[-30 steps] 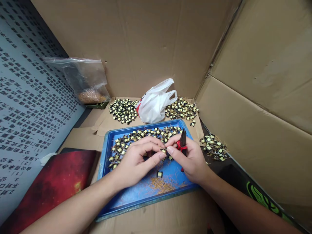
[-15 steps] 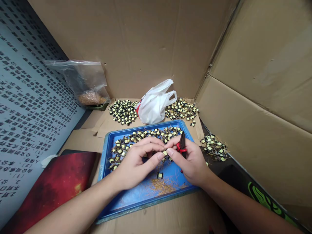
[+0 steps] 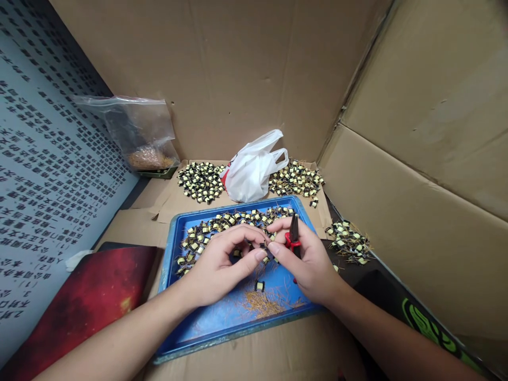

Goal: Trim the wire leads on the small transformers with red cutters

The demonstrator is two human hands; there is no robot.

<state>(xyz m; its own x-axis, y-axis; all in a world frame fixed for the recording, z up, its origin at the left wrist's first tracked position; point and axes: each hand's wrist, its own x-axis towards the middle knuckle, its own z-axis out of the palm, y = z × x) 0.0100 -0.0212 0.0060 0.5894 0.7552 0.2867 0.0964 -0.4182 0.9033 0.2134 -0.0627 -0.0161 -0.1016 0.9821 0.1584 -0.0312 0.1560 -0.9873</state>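
Left hand (image 3: pixel 228 262) pinches a coil (image 3: pixel 263 245), axis unclear, at nine o'clock from the right hand (image 3: pixel 311 259), which grasps pliers (image 3: pixel 294 230).

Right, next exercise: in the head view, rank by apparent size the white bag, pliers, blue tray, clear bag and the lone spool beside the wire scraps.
1. Blue tray
2. Clear bag
3. White bag
4. Pliers, judged by the part showing
5. Lone spool
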